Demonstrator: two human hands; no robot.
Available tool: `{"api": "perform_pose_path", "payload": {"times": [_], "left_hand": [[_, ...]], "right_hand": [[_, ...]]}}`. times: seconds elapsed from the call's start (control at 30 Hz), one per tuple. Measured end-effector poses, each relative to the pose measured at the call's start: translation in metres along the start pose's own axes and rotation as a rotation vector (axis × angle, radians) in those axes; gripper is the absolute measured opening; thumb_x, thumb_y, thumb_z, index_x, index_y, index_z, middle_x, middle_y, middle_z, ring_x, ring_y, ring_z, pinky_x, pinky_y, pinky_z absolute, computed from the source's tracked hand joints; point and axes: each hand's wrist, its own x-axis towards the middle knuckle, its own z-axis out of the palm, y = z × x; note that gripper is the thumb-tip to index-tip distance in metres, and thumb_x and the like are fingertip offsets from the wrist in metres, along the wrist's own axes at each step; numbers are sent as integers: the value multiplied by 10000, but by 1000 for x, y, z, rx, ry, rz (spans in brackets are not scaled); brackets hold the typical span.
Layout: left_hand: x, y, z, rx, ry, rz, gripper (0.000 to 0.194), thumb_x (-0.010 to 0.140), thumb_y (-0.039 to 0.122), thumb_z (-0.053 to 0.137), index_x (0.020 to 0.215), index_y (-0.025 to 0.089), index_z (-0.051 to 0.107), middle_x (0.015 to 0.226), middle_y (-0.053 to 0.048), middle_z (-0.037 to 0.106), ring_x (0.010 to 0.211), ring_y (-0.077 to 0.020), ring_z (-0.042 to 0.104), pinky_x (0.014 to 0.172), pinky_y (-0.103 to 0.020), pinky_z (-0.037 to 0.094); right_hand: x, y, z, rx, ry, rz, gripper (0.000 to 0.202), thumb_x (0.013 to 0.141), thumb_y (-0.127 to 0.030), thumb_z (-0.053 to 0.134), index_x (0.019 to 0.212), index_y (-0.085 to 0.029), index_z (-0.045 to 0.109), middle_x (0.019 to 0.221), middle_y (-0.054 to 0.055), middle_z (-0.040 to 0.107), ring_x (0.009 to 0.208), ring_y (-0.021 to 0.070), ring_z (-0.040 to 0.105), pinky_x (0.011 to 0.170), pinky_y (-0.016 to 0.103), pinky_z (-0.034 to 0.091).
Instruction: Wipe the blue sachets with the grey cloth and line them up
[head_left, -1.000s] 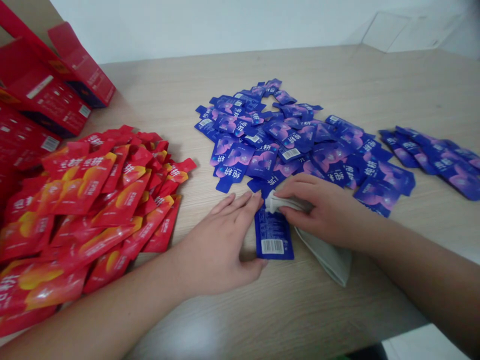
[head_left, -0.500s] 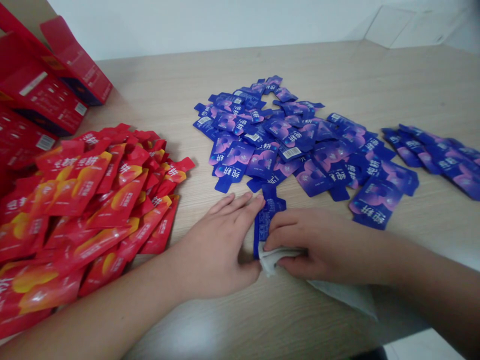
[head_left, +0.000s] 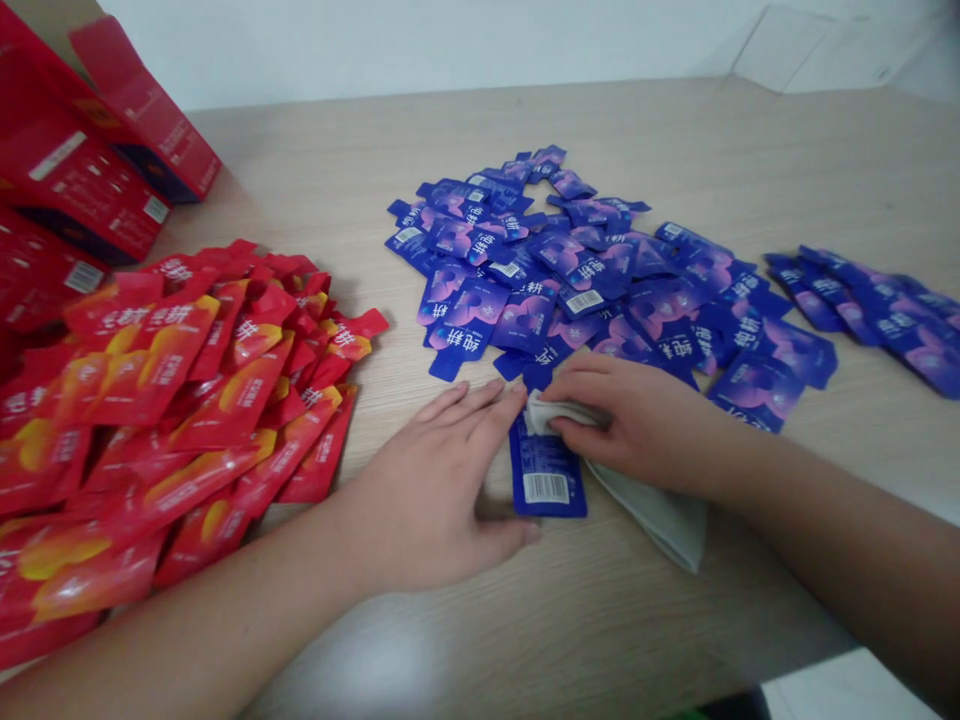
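Observation:
A blue sachet (head_left: 551, 480) lies flat on the table with its barcode side up, its top partly covered. My left hand (head_left: 435, 490) rests flat and open beside it, fingertips touching its upper left edge. Pinched in my right hand (head_left: 630, 425) is a folded white cloth (head_left: 660, 515), pressed on the upper part of that sachet, with a loose end trailing to the lower right. Just beyond my hands spreads a heap of blue and purple sachets (head_left: 540, 270).
A pile of red and orange sachets (head_left: 202, 400) lies left, next to my left forearm. Red cartons (head_left: 82, 190) stand behind it. A smaller row of blue sachets (head_left: 885, 310) lies far right on the wooden table (head_left: 315, 180). A white wall (head_left: 450, 45) closes the back.
My right hand has slid the cloth away from me, from the sachet's near end to its upper part, which uncovers the barcode. The left hand has stayed almost still.

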Motion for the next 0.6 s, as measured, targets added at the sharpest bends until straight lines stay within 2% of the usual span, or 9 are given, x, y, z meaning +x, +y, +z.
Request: {"api": "perform_pose_path", "payload": {"times": [0.1,0.2,0.3,0.33,0.4,0.47,0.5,0.6], "left_hand": [[2,3,3,2,16,-15,1237,793,778,801,1694,106,286,1723,-236,393,1609,-406,378,1346,-615,217],[4,7,4,-1,51,-51,1118,847,666,793,1677,102,300,1697,-242,437,1585,-386,430,1346,-605,227],[4,8,4,1,56,-48,1046,871,563,754,1682,100,281,1692,-234,448,1571,-365,456,1347,-597,225],[3,7,3,2,52,-46,1041,867,547,750,1682,102,281,1695,-232,445,1573,-364,453,1349,-597,218],[2,6,3,1,38,-42,1027,849,521,755,1674,108,302,1700,-227,439,1577,-363,448,1352,-596,208],[2,5,2,-5,25,-34,1005,834,485,760,1662,116,327,1702,-220,439,1581,-365,441,1353,-595,205],[2,5,2,-8,23,-29,999,830,465,759,1662,120,327,1705,-216,436,1583,-367,437,1353,-597,205],[3,6,1,-23,38,-17,1002,833,433,751,1674,126,302,1701,-217,443,1584,-378,433,1351,-606,207]], "right_hand": [[1,5,0,-39,80,31,175,987,-238,658,1137,-225,747,1128,71,747,1077,266,713,963,431,568],[-3,3,-4,9,139,40,181,969,-241,687,1141,-234,744,1153,69,751,1078,263,718,963,431,577],[-10,-5,-13,149,159,-53,249,953,-255,739,1200,-242,718,1217,66,740,1147,249,698,1010,407,567],[-11,-9,-16,205,121,-93,268,944,-253,754,1209,-245,713,1226,60,736,1161,239,692,1019,390,562],[-13,-17,-18,293,-34,-148,285,920,-202,766,1197,-251,719,1225,41,735,1154,214,693,1010,347,556],[-13,-23,-17,323,-194,-158,274,900,-143,755,1151,-248,735,1193,28,739,1120,197,702,971,316,557],[-12,-26,-15,314,-234,-153,255,901,-131,745,1131,-243,740,1179,30,740,1110,199,703,958,315,557],[-8,-27,-8,226,-196,-110,200,937,-160,722,1125,-225,743,1198,59,735,1112,226,698,963,351,554]]}}
